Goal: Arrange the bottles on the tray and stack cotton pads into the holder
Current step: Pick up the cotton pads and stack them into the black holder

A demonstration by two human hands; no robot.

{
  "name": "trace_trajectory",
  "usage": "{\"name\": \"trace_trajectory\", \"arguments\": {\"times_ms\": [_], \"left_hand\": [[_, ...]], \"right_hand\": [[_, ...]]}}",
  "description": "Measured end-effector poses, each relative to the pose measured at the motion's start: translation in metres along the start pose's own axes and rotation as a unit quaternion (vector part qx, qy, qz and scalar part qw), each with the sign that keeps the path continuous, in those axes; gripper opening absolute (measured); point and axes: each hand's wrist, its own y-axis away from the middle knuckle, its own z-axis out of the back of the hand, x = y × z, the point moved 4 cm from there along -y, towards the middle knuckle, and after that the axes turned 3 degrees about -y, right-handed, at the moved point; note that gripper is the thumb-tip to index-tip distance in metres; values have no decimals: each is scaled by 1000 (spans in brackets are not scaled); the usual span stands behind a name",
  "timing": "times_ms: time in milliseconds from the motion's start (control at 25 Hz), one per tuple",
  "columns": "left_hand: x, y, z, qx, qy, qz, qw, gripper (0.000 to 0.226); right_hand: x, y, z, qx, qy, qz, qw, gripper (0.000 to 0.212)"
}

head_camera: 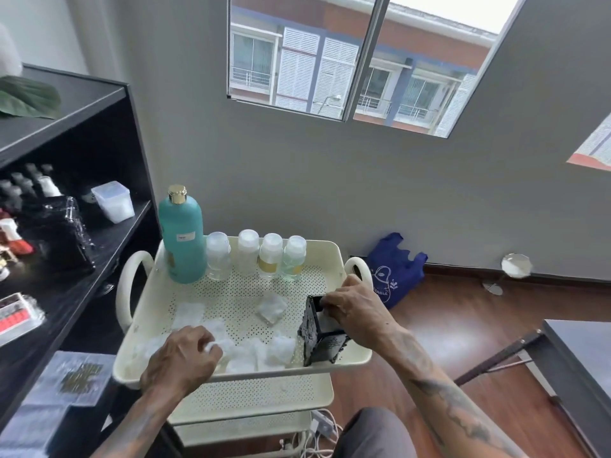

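A cream perforated tray [238, 292] tops a cart. Along its back edge stand a tall teal bottle [181, 236] with a gold cap and several small clear bottles [271, 256] in a row. Several white cotton pads [272, 309] lie scattered over the tray's front half. A black patterned holder [317, 332] stands tilted at the tray's right front. My right hand [352, 309] grips the holder's top edge. My left hand [185, 355] is over the front left pads and pinches a cotton pad [211, 345] with curled fingers.
A black shelf unit [76, 200] stands to the left with small bottles, a clear box and a black bag. A blue bag [393, 269] lies on the wooden floor by the wall. A dark table [582, 365] is at the right. Lower cart tiers sit below.
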Motion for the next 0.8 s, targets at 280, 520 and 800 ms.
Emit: {"name": "trace_trajectory", "arguments": {"times_ms": [280,520,800], "left_hand": [[-1,1,-1,-11,2,1,1000,14],[2,1,-1,-4,1,-1,1000,13],[2,1,-2,-2,3,-2,1000,10]], "right_hand": [[18,36,21,-99,44,-6,994,21],[27,13,-3,207,96,-168,959,49],[12,1,-25,391,60,-222,891,34]]}}
